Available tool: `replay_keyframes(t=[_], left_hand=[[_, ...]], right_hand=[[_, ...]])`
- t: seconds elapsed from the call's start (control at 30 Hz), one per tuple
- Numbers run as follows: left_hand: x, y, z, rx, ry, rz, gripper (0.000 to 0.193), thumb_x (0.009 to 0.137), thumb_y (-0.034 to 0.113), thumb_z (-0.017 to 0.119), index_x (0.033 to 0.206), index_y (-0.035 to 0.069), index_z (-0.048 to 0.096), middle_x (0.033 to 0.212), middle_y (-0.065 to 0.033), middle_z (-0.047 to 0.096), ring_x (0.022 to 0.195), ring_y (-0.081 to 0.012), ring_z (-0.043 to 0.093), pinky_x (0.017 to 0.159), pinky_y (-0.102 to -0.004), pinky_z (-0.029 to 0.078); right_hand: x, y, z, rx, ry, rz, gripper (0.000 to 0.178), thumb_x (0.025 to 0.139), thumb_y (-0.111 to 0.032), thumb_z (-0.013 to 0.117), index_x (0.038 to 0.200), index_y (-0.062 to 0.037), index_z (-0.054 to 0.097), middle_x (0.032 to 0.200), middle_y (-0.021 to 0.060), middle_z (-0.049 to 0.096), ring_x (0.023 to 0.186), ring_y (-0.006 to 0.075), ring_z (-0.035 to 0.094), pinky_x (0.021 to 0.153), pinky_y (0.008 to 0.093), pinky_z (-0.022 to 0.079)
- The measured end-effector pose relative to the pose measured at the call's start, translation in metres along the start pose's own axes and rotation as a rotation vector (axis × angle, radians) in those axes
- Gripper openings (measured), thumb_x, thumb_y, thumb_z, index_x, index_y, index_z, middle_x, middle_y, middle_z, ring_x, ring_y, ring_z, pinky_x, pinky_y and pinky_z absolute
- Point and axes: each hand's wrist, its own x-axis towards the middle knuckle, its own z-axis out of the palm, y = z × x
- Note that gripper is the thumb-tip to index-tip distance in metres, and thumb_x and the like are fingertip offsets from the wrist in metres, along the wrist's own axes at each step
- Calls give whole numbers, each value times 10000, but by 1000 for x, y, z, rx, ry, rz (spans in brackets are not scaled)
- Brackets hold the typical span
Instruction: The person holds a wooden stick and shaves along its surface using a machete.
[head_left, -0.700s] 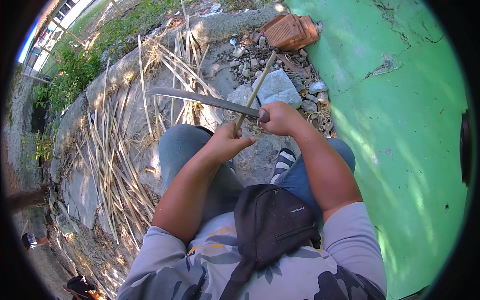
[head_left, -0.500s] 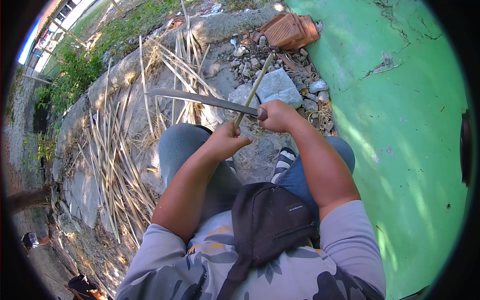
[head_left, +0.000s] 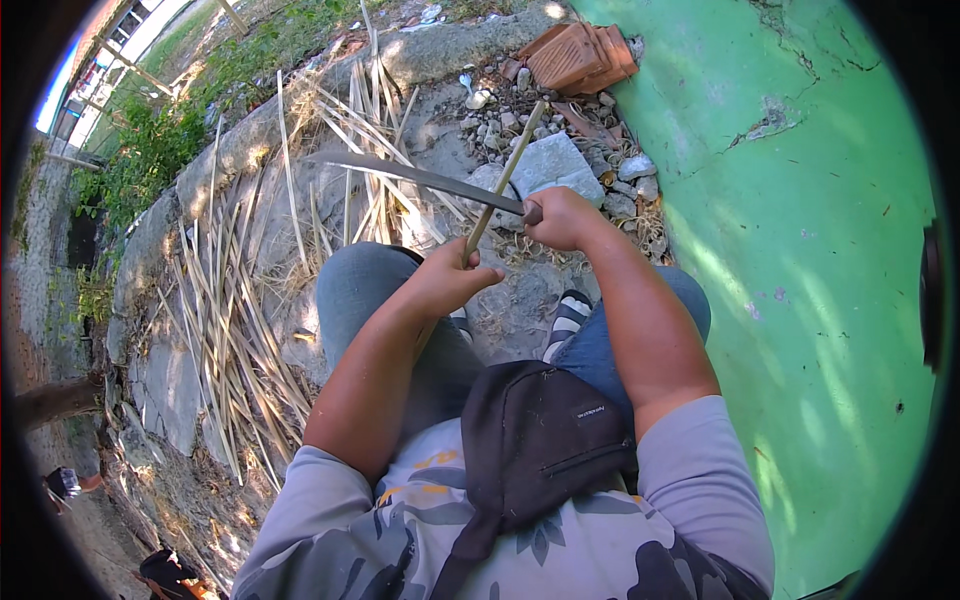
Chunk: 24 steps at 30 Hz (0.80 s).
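My left hand (head_left: pixel 452 275) is closed around the lower end of a thin bamboo strip (head_left: pixel 512 165), which slants up and to the right. In my right hand (head_left: pixel 562 219) is the handle of a machete (head_left: pixel 425 177). Its long, dark blade points left and crosses the strip just above my left hand. The blade's tip looks slightly blurred. Whether the edge touches the strip or bites into it I cannot tell. My fingers partly hide the machete's handle and the strip's lower end.
Many cut strips (head_left: pixel 235 350) lie in a heap on the rough ground at left, with another bundle (head_left: pixel 375 190) farther ahead. A pale stone block (head_left: pixel 557 172), rubble and stacked orange roof tiles (head_left: pixel 580 60) are in front. Green painted concrete (head_left: pixel 800 330) covers the right side.
The machete and my right hand have shifted slightly right and toward the far side. My left hand keeps its hold on the strip, nearly still.
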Motion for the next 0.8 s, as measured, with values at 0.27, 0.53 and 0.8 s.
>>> replay_keyframes(t=[0.27,0.53,0.8], left_hand=[[-3,3,-5,-26,-6,-36,365,837,276,784,899,75,485,736,26,478,620,-74,441,527,-261,369],[0,-2,-5,-33,-45,-13,355,835,254,781,898,85,475,733,23,486,606,-72,446,522,-258,373],[-1,3,-3,21,-85,5,372,806,269,795,860,82,478,746,2,505,684,-107,462,594,-290,410]], right_hand=[[-7,-11,-4,-8,44,-29,225,743,-217,687,939,-116,734,913,145,726,869,342,691,781,411,539],[-2,-4,-7,24,-14,61,253,737,-196,688,975,-126,735,948,143,729,897,331,696,798,408,542],[-3,3,-16,-26,-43,87,273,741,-193,684,1001,-137,741,950,133,733,913,331,697,815,408,545]])
